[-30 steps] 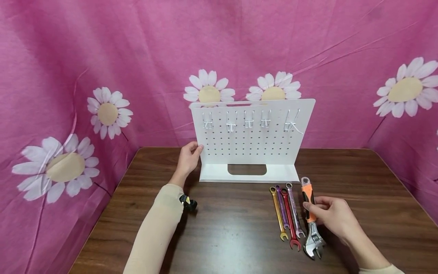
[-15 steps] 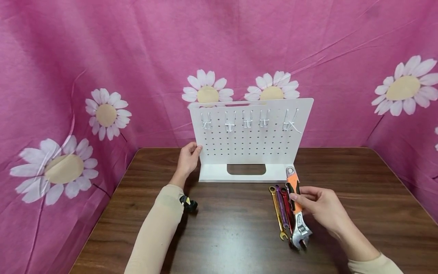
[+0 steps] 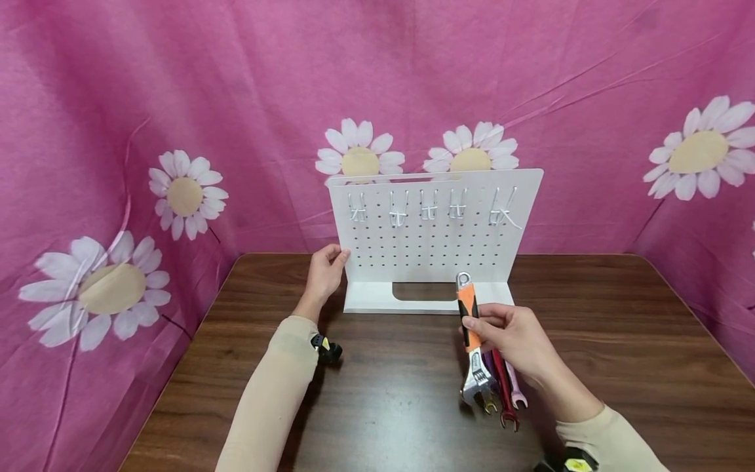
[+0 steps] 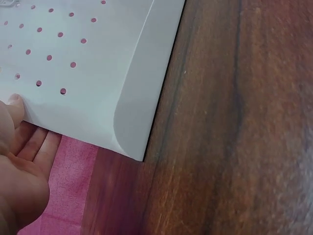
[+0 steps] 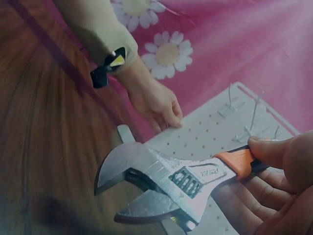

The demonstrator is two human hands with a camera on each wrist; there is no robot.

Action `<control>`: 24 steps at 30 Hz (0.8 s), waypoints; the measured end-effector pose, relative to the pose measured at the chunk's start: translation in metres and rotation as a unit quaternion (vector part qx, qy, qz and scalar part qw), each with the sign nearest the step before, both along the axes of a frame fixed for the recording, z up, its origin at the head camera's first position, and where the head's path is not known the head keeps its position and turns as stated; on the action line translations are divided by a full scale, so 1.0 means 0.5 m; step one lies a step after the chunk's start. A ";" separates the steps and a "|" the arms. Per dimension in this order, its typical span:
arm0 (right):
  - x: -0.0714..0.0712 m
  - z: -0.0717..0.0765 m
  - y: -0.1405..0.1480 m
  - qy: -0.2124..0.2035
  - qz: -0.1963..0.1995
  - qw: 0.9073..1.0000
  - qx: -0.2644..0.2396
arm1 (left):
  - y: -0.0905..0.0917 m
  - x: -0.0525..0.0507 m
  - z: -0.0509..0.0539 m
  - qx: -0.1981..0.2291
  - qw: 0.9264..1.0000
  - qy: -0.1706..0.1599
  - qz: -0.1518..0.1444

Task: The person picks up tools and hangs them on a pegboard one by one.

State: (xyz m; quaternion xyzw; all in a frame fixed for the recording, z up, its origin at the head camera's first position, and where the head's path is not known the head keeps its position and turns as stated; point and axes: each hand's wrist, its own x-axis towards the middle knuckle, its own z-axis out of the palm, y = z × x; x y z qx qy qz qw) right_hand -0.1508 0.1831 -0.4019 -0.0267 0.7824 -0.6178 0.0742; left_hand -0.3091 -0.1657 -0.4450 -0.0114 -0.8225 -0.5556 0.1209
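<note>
From the head view I'm watching the right hand (image 3: 519, 337) pinching the orange-and-black handle of the adjustable wrench (image 3: 472, 341), thumb pressing on top and fingers curling beneath. I'm holding that wrench raised over the table (image 3: 383, 393), its ring end pointing toward the white pegboard (image 3: 425, 274) and its head partly covering a gold wrench (image 3: 489, 402). A red wrench (image 3: 504, 390) and a pink wrench (image 3: 516, 387) are lying near it. The left hand (image 3: 324, 273) is pinching the pegboard's left edge, while 5 wire hooks (image 3: 428, 212) are lining its upper part.
</note>
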 end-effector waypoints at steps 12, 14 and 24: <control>-0.037 0.022 -0.084 0.012 0.030 0.999 -0.021 | 0.000 0.000 -0.002 0.022 0.999 -0.025 0.015; -0.042 0.026 -0.096 0.006 0.028 0.999 -0.026 | 0.002 0.000 0.000 0.021 0.999 -0.025 0.016; -0.074 0.036 -0.149 0.028 0.026 0.999 -0.012 | 0.008 -0.006 0.001 0.020 0.999 -0.029 0.027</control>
